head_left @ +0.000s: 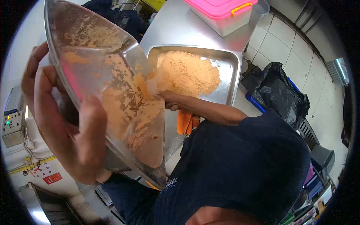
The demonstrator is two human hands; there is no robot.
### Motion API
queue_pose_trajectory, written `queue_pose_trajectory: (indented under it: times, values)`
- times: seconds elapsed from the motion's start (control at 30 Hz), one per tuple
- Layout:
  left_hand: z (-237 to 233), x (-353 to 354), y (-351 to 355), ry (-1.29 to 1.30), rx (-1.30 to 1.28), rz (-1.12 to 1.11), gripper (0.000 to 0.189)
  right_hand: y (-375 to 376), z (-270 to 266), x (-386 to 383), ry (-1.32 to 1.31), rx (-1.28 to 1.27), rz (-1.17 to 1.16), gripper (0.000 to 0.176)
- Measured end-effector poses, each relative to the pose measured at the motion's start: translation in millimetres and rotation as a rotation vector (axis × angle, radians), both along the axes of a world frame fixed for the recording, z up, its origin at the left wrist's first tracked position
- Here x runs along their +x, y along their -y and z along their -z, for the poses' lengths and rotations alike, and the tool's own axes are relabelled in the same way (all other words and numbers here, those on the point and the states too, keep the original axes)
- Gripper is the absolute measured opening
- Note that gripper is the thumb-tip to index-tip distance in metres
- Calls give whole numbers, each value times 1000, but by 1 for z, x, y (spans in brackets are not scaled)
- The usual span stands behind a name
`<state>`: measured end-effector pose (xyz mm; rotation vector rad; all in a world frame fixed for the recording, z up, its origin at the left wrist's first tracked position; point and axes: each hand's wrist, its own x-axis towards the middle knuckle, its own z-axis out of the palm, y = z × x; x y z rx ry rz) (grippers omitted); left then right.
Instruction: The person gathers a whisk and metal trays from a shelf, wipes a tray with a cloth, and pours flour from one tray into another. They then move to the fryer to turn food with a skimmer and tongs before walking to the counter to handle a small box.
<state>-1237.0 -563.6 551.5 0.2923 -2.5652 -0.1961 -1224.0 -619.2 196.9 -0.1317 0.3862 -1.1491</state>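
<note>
My left hand grips the rim of a tilted metal pan, its thumb on the near side. Patches of orange-beige powder coat the pan's inside. My right hand is at the pan's lower right edge, its fingers closed around something pale and blurred that I cannot make out. Just beyond that hand, a rectangular steel tray holds a heap of similar orange-beige powder.
The steel table bears a clear box with a pink lid. An orange cloth lies below the tray. A black plastic bag covers a blue crate at the right. A control box is at the far left.
</note>
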Motion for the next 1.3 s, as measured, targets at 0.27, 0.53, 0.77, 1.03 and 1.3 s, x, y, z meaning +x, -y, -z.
queue_pose_trajectory:
  times: [0.27,0.53,0.77,1.03,1.3]
  values:
    - [-1,-4,-3,131,-102,-88,48,8,-2,-6,17,26,10,20]
    - [8,6,-8,-96,56,-28,46,2,18,12,78,51,80,16]
    - [7,40,-3,-31,117,-153,47,9,8,9,-174,96,26,17]
    - [3,120,62,-110,151,-476,33,49,32,-5,-295,-30,-87,11]
    - [13,143,104,-221,195,-576,28,44,27,-11,-58,25,-14,19]
